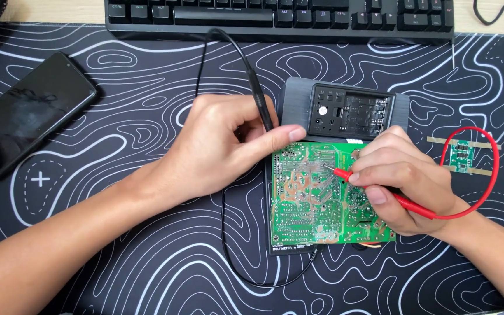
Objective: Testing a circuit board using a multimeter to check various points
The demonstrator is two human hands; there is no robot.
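We grip a thin black probe (262,108) in our left hand (220,146) and a red probe (345,174) in our right hand (395,181), both tips on the green printed circuit board (310,198) lying on the patterned surface (147,76). Probing is underway; most solder joints remain untouched.

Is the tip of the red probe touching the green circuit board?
Touching. In the head view, the red probe, held in the right hand, has its metal tip resting on the solder side of the green circuit board, with no visible gap.

Black phone (27,114), keyboard (275,14), small green board (461,155) on patterned mat (135,76).
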